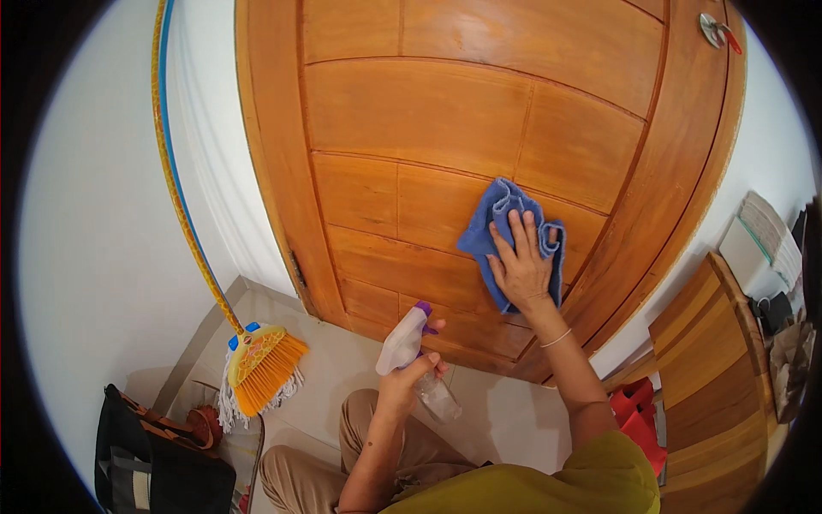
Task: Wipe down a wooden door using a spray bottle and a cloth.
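My right hand [524, 267] presses a blue cloth [494, 214] flat against the lower right part of a wooden door [411, 98]. Its fingers are stretched out over the cloth, which is bunched and folded around them. Lower down, in front of the door, my left hand [409, 381] is wrapped round the neck of a spray bottle [438, 399]. The bottle is clear, with a whitish spray head and a purple nozzle and trigger. It tilts, nozzle up toward the door. One finger reaches near the trigger.
At the left a broom [267, 364] with orange bristles leans by the wall, a white mop head behind it. A black bag [158, 458] lies near it. On the right stand a wooden cabinet [715, 360] and a red bag [635, 420]. The door handle [711, 30] is top right.
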